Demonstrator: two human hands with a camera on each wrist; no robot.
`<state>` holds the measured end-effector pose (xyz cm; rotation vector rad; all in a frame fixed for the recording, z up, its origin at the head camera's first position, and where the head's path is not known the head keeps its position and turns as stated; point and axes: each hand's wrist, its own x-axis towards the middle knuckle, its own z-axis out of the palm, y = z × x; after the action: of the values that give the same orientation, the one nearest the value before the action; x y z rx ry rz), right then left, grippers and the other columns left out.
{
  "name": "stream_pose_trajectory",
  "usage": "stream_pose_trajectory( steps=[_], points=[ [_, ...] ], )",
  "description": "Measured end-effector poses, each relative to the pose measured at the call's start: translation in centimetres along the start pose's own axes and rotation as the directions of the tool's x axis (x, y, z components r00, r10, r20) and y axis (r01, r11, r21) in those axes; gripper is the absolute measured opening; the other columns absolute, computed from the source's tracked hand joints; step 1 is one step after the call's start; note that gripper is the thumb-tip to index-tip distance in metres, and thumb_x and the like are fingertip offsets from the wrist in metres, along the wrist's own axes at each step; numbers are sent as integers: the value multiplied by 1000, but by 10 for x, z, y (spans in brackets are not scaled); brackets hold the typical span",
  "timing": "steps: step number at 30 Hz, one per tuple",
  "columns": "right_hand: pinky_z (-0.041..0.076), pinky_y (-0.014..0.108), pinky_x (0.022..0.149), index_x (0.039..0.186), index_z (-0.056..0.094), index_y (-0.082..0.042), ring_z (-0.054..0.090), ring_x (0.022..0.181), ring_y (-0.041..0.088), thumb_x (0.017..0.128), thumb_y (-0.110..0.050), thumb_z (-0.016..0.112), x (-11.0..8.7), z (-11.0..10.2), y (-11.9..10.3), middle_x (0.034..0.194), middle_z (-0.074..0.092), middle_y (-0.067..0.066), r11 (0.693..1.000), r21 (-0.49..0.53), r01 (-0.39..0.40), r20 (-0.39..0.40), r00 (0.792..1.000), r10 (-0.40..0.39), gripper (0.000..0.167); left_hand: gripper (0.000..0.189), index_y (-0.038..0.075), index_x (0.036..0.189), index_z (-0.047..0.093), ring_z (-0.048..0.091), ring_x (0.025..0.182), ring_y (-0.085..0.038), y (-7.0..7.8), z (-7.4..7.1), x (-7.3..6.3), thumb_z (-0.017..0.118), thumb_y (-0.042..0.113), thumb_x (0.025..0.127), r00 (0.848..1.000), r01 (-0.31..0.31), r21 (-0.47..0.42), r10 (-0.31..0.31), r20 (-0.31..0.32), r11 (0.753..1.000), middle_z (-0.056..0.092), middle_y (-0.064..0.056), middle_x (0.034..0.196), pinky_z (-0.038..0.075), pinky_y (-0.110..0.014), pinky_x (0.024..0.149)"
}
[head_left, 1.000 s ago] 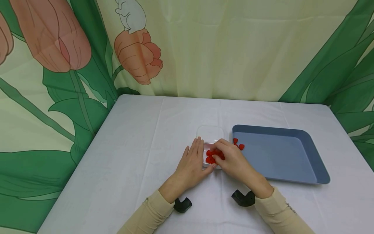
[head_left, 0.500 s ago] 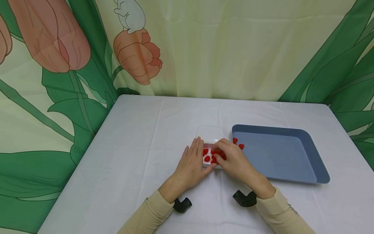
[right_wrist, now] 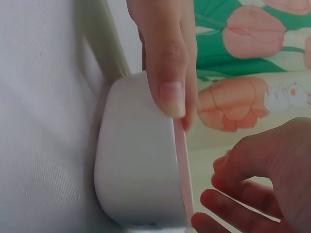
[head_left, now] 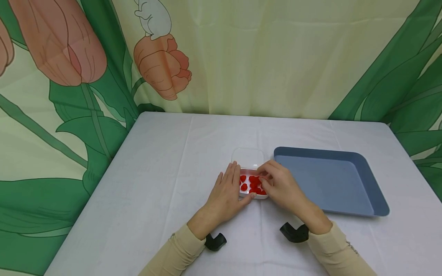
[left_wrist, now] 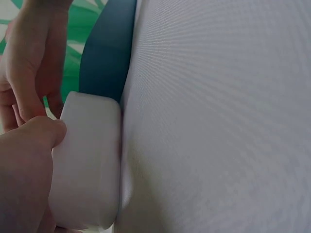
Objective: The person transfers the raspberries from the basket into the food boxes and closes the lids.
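Note:
A white box (head_left: 253, 196) with its clear lid (head_left: 248, 156) folded back lies near the middle of the table. Inside are several small red pieces (head_left: 253, 184), too small to name exactly. My left hand (head_left: 226, 193) rests along the box's left side, fingers straight, with its thumb over the front rim, as the right wrist view shows too. Above the box's right edge is my right hand (head_left: 281, 186), fingers bent and thumb apart from the index finger. In the right wrist view, nothing shows between the fingers of this hand (right_wrist: 262, 174).
A blue-grey tray (head_left: 331, 180) stands just right of the box, its left edge partly behind my right hand. Black wrist mounts (head_left: 215, 242) stick out by the sleeves. A printed curtain (head_left: 259, 57) hangs behind the white-covered table (head_left: 155, 165).
My right hand has shifted right and slightly up, baring more red pieces. Those in the box have spread out, some to the left. It now covers the tray's left edge, where red pieces showed before.

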<state>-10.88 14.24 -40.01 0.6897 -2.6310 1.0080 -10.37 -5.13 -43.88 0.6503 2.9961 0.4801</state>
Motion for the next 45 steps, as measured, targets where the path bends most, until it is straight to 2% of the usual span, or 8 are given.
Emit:
stream_pose_trajectory(
  steps=[8,15,26,37,45],
  points=[
    [60,42,71,100,68,-2,61,82,18,79,9,74,-4,-12,11,97,66,8,998,-54,-36,-29,999,34,25,93,3,157,17,21,153,-30,1,0,0,57,57,92,1000,0,-25,0,2,1000,25,-14,164,28,-53,120],
    [60,42,70,100,69,-1,61,80,18,78,9,74,-7,-18,20,96,66,9,995,-88,-47,-51,998,43,24,92,4,157,18,21,153,-29,1,-1,1,58,56,92,1000,9,-29,-9,8,1000,24,-13,164,28,-52,120],
    [59,44,70,94,68,-1,62,80,19,79,14,68,-11,-23,34,95,66,10,995,-89,-47,-97,995,38,21,95,6,158,16,19,154,-28,1,0,1,58,57,91,999,22,-30,-21,25,999,21,-11,165,26,-51,121],
    [56,41,70,95,68,0,64,82,24,80,12,68,-12,-22,45,94,65,12,987,-122,-104,-79,992,95,19,95,7,158,15,18,154,-28,1,1,1,59,56,90,999,27,-39,-26,41,999,20,-10,166,26,-51,121],
    [54,45,73,95,68,0,63,86,29,82,10,67,-11,-21,48,96,64,15,980,-116,-160,-66,986,154,17,95,7,158,16,18,154,-28,1,0,2,61,56,90,999,36,-35,-34,41,999,20,-10,166,26,-51,121]
  ],
)
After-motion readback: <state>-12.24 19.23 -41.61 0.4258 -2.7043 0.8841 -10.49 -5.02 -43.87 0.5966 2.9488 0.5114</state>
